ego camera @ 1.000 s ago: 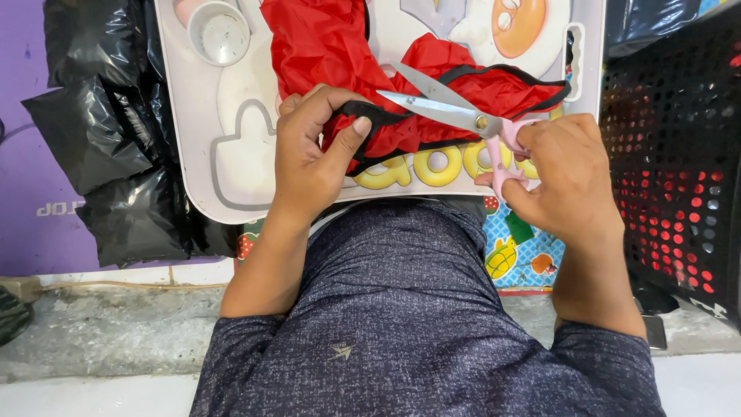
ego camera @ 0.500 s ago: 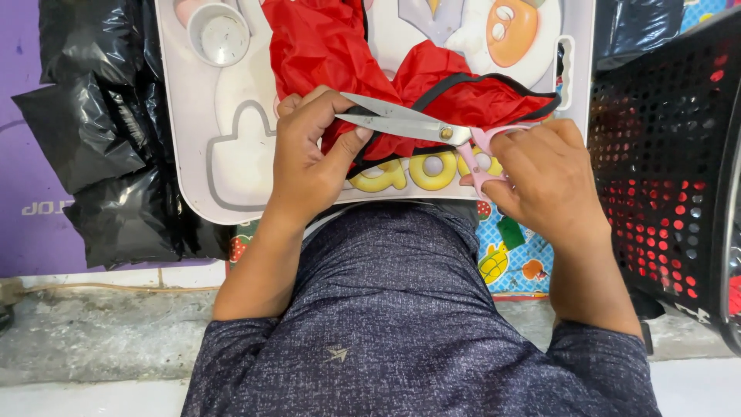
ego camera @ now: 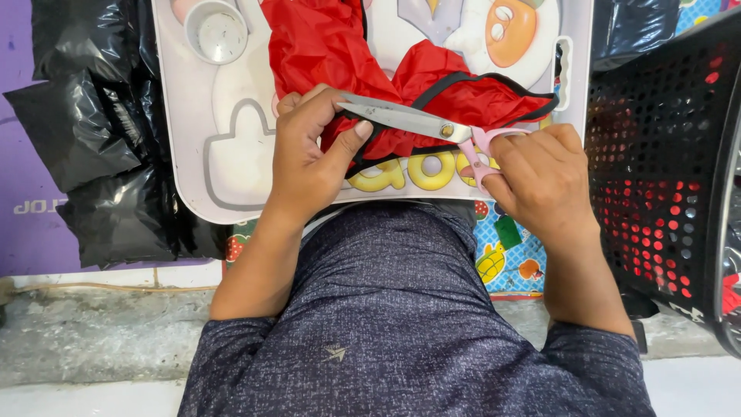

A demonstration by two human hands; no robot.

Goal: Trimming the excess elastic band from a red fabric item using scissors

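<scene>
White tray (ego camera: 193, 154), scissors (ego camera: 409, 121) lengthwise pointing left, right hand (ego camera: 540, 185) gripping handles, left hand (ego camera: 309, 162) pinching red cloth (ego camera: 324, 46)

A black plastic bag (ego camera: 100, 139), crumpled and glossy, lies at the left, touching the left edge of the white tray (ego camera: 193, 139). Behind the bag, a purple surface (ego camera: 23, 185) at the far left carries pale lettering near its lower edge. The tray's face bears printed graphics: yellow rounded letters (ego camera: 417, 171) along its near edge, an orange cartoon figure (ego camera: 509, 31) at upper right, and a grey outline shape at left.
</scene>
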